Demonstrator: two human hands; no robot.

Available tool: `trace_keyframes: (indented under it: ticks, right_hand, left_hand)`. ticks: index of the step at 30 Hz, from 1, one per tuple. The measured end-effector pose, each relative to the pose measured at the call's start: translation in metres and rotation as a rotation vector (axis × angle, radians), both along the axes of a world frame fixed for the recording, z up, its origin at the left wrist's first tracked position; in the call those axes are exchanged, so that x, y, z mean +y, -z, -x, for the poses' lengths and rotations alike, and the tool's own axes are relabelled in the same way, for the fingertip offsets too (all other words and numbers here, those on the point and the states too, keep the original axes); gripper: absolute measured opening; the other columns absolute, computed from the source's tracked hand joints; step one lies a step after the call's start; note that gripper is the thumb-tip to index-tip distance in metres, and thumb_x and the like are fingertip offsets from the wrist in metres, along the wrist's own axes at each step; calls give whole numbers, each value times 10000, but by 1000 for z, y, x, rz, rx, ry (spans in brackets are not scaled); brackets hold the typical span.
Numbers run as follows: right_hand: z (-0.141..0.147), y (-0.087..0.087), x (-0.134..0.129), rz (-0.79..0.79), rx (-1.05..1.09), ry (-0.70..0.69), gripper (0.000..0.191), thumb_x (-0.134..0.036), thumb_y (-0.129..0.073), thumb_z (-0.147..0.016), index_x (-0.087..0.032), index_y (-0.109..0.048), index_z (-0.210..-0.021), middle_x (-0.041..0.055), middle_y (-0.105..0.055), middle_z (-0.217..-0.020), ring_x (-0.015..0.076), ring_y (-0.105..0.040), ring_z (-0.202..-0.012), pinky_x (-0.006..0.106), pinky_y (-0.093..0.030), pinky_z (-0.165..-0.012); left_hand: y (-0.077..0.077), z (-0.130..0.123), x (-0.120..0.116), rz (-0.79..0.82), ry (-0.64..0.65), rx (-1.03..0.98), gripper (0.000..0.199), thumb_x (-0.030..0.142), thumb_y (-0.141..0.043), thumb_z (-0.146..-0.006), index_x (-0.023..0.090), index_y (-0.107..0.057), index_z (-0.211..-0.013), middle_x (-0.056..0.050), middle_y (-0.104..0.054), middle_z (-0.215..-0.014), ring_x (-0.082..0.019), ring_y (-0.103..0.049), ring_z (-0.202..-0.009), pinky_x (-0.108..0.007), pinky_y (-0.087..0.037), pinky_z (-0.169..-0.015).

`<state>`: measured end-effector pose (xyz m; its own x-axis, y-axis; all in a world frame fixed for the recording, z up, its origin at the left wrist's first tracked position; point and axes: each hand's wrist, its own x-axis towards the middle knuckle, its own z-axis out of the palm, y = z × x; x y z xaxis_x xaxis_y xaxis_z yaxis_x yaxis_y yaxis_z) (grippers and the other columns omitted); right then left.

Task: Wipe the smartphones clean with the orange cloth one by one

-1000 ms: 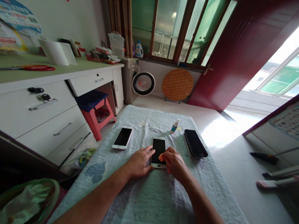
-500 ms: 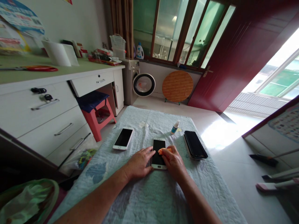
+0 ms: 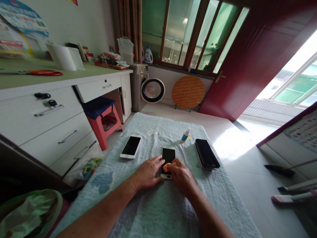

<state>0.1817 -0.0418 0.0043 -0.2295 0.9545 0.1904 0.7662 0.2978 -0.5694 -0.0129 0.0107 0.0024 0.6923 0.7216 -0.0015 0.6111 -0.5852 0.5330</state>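
A white-framed smartphone (image 3: 168, 152) with a dark screen lies flat on the cloth-covered table. My left hand (image 3: 148, 172) grips its left edge, fingertips along the side and thumb by the lower corner. Pinched in my right hand (image 3: 182, 174) is a small orange cloth (image 3: 167, 167), pressed on the lower half of the screen. Off to the left lies another white smartphone (image 3: 131, 146). Dark phones (image 3: 207, 153) are stacked on the right. Beyond the middle phone stands a small spray bottle (image 3: 185, 135) with a white top.
A pale blue quilted cloth (image 3: 158, 129) covers the table. Along the left runs a white desk (image 3: 99, 82) with a red stool (image 3: 104, 125) under it. A washing machine (image 3: 140, 82) with its door ajar and a round wooden tabletop (image 3: 188, 92) are at the back.
My right hand has slid the orange cloth down and slightly left across the screen. My left hand and the phones have stayed in place.
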Motion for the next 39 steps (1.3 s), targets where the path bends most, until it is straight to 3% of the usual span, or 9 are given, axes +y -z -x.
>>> trace_keyframes:
  ticks: [13,16,19,23,30,35,39]
  right_hand:
    - [-18,-8,53,-6,-175,120,248,-173,-501,-924,-226,-743,-925,25,-529,-883,107,-525,-717,210,-407,-690]
    - [-10,-12,48,6,-135,48,251,-142,-511,-905,-223,-747,-900,27,-540,-874,109,-534,-725,214,-418,-701]
    - [0,-16,32,47,-81,-117,263,-96,-528,-869,-241,-748,-877,15,-545,-871,97,-537,-716,203,-420,-695]
    - [7,-18,21,97,-42,-245,239,-90,-576,-831,-253,-747,-864,-2,-544,-885,77,-532,-689,189,-412,-666]
    - [-11,-8,56,8,-68,-32,277,-85,-516,-861,-219,-751,-919,32,-557,-889,122,-558,-776,235,-443,-754]
    - [-24,1,85,-22,-147,200,252,-116,-496,-874,-180,-739,-887,46,-551,-886,131,-535,-775,242,-421,-779]
    - [-20,7,90,-40,-193,313,255,-136,-469,-891,-168,-715,-834,59,-543,-886,142,-518,-772,239,-403,-747]
  left_hand:
    - [0,0,-1,-17,-1,-57,680,478,-650,-817,134,-470,-1374,-183,-430,-1471,-327,-418,-1347,-454,-317,-1134]
    - [0,0,-1,8,-8,-119,778,466,-665,-804,163,-348,-1447,-170,-435,-1473,-311,-417,-1350,-461,-315,-1129]
    - [1,1,-1,39,-24,-131,868,444,-678,-793,169,-240,-1489,-171,-413,-1488,-303,-421,-1349,-454,-331,-1117]
    - [2,1,0,34,-28,-116,826,424,-695,-782,150,-309,-1459,-182,-435,-1470,-305,-432,-1340,-446,-338,-1116]
    - [0,1,0,-9,-13,-117,692,460,-693,-775,202,-464,-1374,-137,-479,-1442,-316,-453,-1318,-463,-351,-1111]
    - [1,1,1,-24,-18,-92,698,398,-712,-744,137,-498,-1354,-162,-472,-1439,-310,-462,-1306,-428,-350,-1119]
    - [1,0,0,-23,-25,-75,706,399,-711,-745,126,-496,-1360,-169,-481,-1429,-311,-472,-1295,-425,-357,-1115]
